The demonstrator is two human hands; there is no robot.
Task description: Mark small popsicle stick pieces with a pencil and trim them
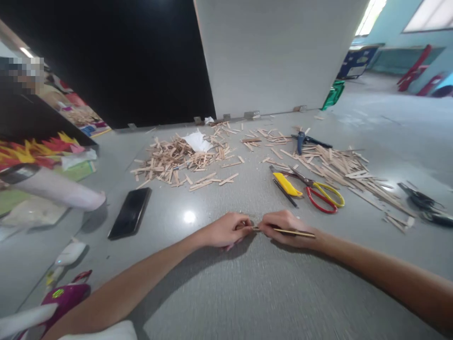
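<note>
My left hand (226,230) rests on the grey floor (247,293), fingers closed over a small piece of wood that is mostly hidden. My right hand (286,228) touches it fingertip to fingertip and grips a thin pencil-like stick (295,232) that points right along my wrist, its tip meeting the small piece. Just beyond my hands lie a yellow utility knife (286,184), a dark pencil (285,193) and scissors with red and yellow handles (323,193).
Heaps of cut wooden sticks (173,160) and longer strips (339,165) lie farther out. A black phone (130,212) is at left, a pink glue gun (63,297) near left, blue pliers (306,140) and dark tools (423,203) at right. A white board (276,56) stands behind.
</note>
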